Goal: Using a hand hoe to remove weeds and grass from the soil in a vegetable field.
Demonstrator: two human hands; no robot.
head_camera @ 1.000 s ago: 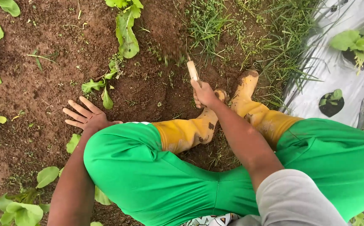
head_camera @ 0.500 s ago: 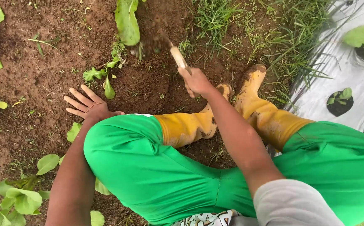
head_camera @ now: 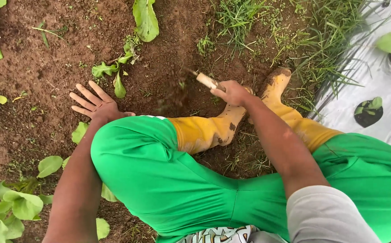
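Left hand (head_camera: 97, 104) flat, fingers spread on soil (head_camera: 33, 81) | right hand (head_camera: 232, 92) clamped on tool handle (head_camera: 206, 81), blade blurred in soil mid-bed | risk: your swing could clip seedling (head_camera: 114, 74) or boot (head_camera: 213, 130).

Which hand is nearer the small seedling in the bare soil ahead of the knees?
Left. The left hand lies flat on the soil just beside the small seedling; the right hand, gripping a wooden handle, is farther off.

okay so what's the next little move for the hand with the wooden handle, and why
Probably draw the wooden handle back toward the yellow boot: the right hand grips it, angled into loose soil that looks freshly stirred, short of the small seedling.
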